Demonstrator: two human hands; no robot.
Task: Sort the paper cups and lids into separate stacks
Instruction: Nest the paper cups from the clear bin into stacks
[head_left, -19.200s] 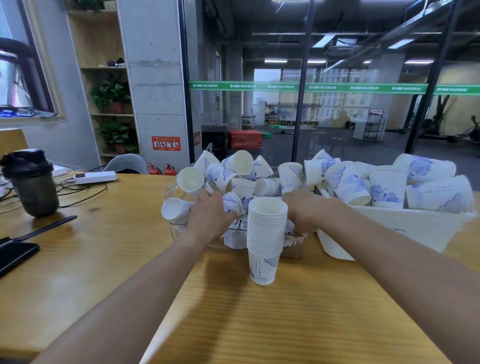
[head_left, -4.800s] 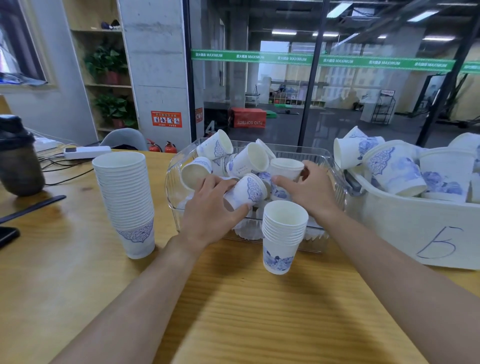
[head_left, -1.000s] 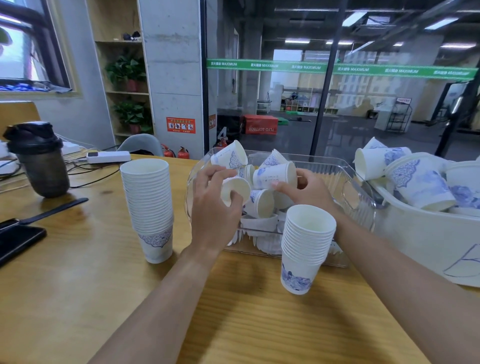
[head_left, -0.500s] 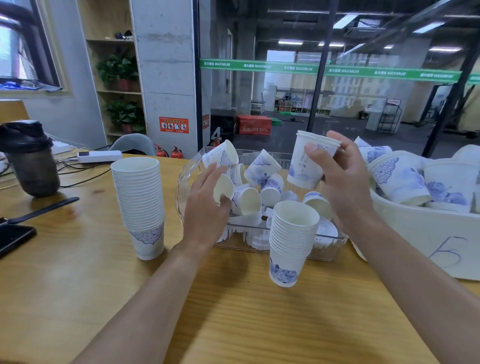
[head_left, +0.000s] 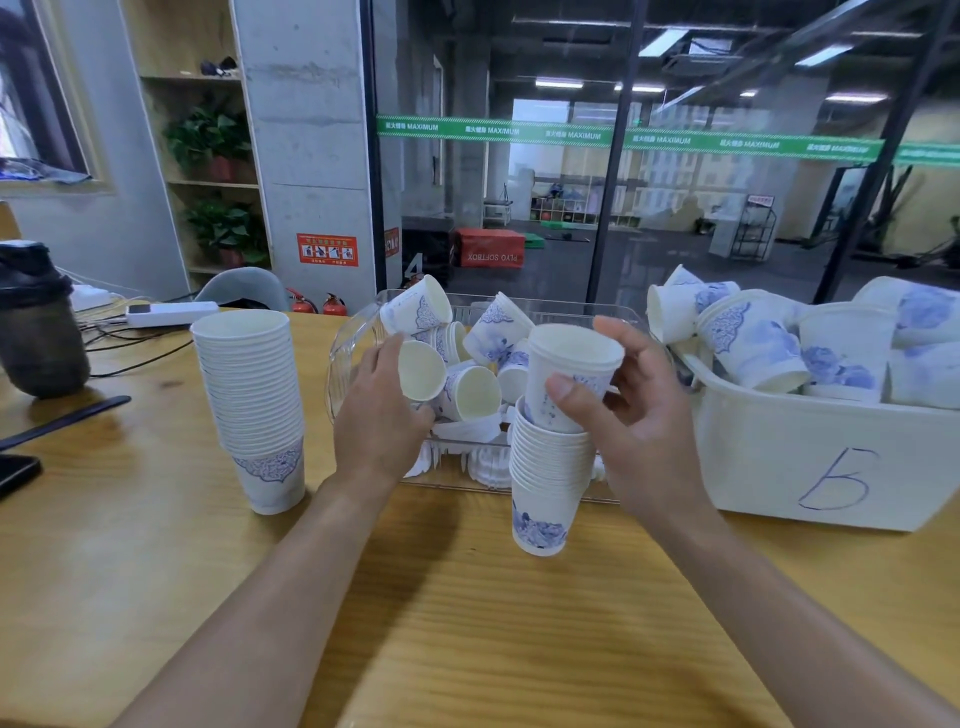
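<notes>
Cup (head_left: 569, 375) pinched in right-hand fingers (head_left: 566, 391), atop short stack (head_left: 548, 480).

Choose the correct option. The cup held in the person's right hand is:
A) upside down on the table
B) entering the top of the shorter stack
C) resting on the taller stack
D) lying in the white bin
B: the right hand grips the cup upright, its base entering the shorter stack.

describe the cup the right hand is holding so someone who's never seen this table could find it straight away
Start at the clear tray of loose cups at the middle of the wooden table; just in front of it stands the shorter cup stack. The held cup sits upright in that stack's top, gripped by the right hand. It alone is upright, raised and pinched between thumb and fingers.
</notes>
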